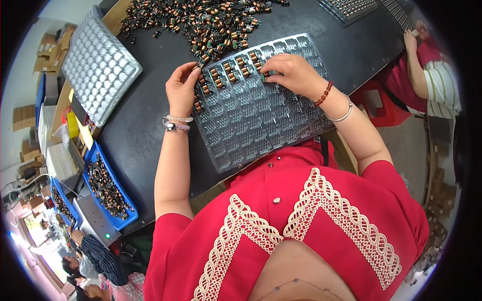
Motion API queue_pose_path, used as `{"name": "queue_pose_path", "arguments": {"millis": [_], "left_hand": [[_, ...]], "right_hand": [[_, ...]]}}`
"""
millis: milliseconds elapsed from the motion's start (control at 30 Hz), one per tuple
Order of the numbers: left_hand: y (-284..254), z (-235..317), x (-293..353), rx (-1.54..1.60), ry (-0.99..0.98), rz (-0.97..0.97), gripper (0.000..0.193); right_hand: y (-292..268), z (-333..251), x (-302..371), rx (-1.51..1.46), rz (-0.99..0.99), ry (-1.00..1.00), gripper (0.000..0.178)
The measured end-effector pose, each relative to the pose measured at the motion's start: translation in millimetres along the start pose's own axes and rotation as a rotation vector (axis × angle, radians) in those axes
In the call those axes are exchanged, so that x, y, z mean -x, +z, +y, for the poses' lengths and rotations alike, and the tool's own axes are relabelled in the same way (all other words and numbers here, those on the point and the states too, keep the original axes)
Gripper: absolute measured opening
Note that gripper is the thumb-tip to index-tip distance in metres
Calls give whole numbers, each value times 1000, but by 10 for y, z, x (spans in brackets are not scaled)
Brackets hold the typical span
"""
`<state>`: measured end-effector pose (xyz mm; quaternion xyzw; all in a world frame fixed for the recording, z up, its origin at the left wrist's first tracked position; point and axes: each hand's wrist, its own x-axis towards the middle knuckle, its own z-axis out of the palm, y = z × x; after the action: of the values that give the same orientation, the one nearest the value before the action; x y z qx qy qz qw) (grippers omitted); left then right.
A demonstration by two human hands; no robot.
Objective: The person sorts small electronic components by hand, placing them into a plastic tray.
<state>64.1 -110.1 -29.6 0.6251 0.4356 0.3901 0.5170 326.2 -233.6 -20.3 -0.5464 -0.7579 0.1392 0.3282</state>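
Many brown coils point(231, 75) sit in a clear tray point(251, 123); left hand point(182, 89) and right hand point(293, 72), nearly closed, each pinch one.

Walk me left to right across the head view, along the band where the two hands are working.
Stack of clear plastic trays, left hand, right hand, dark red beaded bracelet, silver bangle, co-worker's striped garment.

We have bare left hand point(182, 90) at far-left corner of clear plastic pocketed tray point(253, 123), bare right hand point(291, 74) touching small copper-wound component point(259, 65). Tray along near edge of black tabletop point(143, 113); copper-and-black component heap point(216, 22) toward far edge.
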Motion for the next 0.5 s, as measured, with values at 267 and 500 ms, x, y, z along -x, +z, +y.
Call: {"name": "queue_pose_path", "arguments": {"millis": [267,500], "left_hand": [[18,-34,3,-27,21,5,20],[20,-13,12,10,-2,0,21]], "right_hand": [[-90,-58,-120,224,-133,-158,13],[-153,-17,-206,314,-248,-194,19]]}}
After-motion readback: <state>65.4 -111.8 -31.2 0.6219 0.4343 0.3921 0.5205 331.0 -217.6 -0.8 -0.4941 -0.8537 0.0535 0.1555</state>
